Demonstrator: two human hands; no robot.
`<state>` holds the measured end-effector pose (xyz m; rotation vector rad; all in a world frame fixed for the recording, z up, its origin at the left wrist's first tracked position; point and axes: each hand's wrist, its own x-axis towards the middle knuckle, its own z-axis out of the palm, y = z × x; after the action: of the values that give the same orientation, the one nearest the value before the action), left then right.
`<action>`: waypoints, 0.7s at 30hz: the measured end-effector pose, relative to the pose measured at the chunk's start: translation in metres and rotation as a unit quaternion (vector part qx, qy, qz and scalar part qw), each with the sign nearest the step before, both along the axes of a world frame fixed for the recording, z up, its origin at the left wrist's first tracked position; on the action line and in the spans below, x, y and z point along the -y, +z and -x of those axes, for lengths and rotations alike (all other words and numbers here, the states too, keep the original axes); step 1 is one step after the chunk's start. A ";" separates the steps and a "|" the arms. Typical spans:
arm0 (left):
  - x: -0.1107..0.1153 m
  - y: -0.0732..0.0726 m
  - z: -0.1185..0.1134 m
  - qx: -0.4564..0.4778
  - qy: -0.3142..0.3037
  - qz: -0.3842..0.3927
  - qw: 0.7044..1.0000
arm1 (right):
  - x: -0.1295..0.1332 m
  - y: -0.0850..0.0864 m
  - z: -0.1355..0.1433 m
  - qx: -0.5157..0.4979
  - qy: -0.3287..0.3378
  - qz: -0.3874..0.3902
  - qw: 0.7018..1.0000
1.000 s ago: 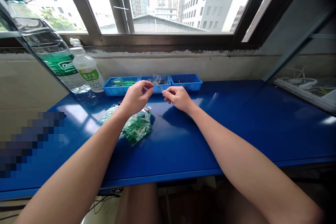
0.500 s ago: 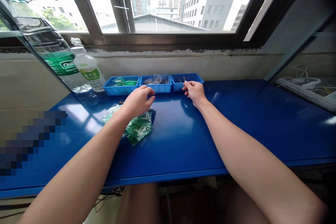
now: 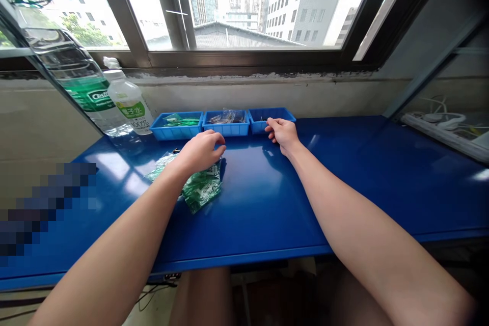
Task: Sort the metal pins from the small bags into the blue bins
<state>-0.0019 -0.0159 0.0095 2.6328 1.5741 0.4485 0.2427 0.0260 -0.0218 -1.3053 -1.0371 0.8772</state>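
My right hand [image 3: 281, 133] is at the front edge of the right blue bin [image 3: 288, 114], its fingers pinched together. Whatever they pinch, if anything, is hidden. Small dark pieces [image 3: 262, 118] lie inside that bin, beside my fingertips. My left hand [image 3: 204, 148] hovers over green-and-clear plastic packets [image 3: 202, 188] on the blue table, with thumb and forefinger apart and nothing between them. The hand and forearm cover part of the packets. A small black and gold piece [image 3: 175, 151] shows at the packets' far edge.
The left blue bin [image 3: 175, 133] holds green packets, and the middle bin [image 3: 227, 129] clear ones. A large water bottle [image 3: 84, 86] and a smaller white-capped bottle [image 3: 130, 102] stand at the back left. A power strip with cables [image 3: 446, 125] lies far right.
The small gold-tipped piece that stuck up from my right fingertips no longer shows. Both hands have stayed nearly in place.
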 end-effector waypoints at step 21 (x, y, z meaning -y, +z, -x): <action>0.000 0.000 0.002 -0.079 -0.030 0.079 0.993 | 0.008 -0.002 0.014 0.115 0.076 -0.023 0.990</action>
<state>-0.0043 -0.0164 0.0096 2.6411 1.4965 0.1107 0.2283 0.0178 -0.0238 -1.3229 -1.3446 0.8237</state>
